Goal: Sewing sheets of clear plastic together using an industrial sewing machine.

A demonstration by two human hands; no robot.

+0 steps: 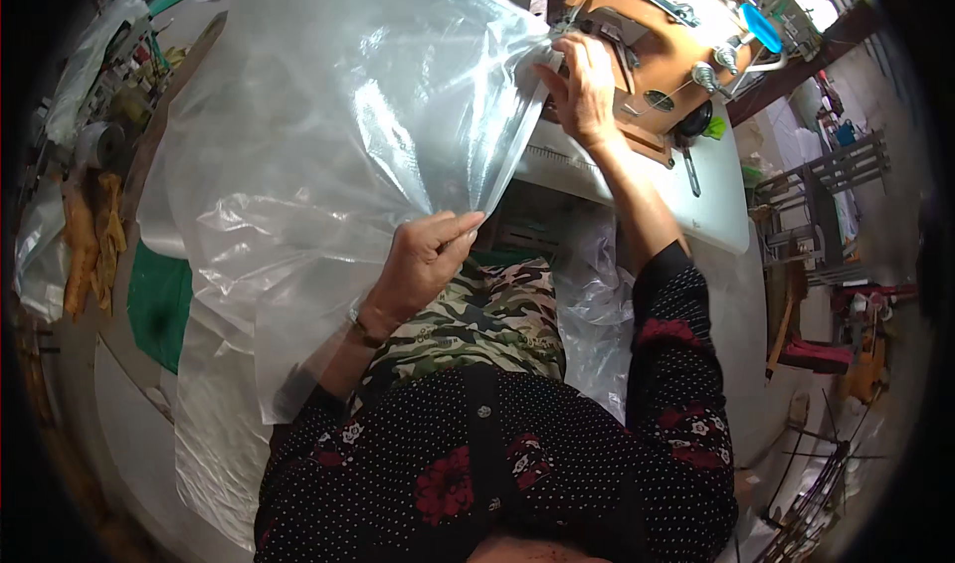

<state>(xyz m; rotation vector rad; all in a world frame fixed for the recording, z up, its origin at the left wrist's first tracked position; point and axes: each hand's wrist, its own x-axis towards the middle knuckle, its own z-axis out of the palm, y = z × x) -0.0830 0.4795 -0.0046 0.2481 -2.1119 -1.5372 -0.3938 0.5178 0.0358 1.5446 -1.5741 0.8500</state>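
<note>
A large clear plastic sheet (338,135) spreads across the upper left, its edge running from my lap up to a sewing machine (662,41). My left hand (423,260) pinches the sheet's lower edge between thumb and fingers, above my camouflage-patterned lap (487,314). My right hand (582,91) grips the sheet's upper edge right beside the orange-brown machine head, near the needle area. The needle itself is hidden behind my fingers and the plastic.
The machine stands on a white table (706,205). More clear plastic (597,294) hangs below the table by my right side. Yellow gloves (90,240) and clutter lie at the far left; a green surface (159,304) shows beneath the sheet. Chairs and frames stand at right.
</note>
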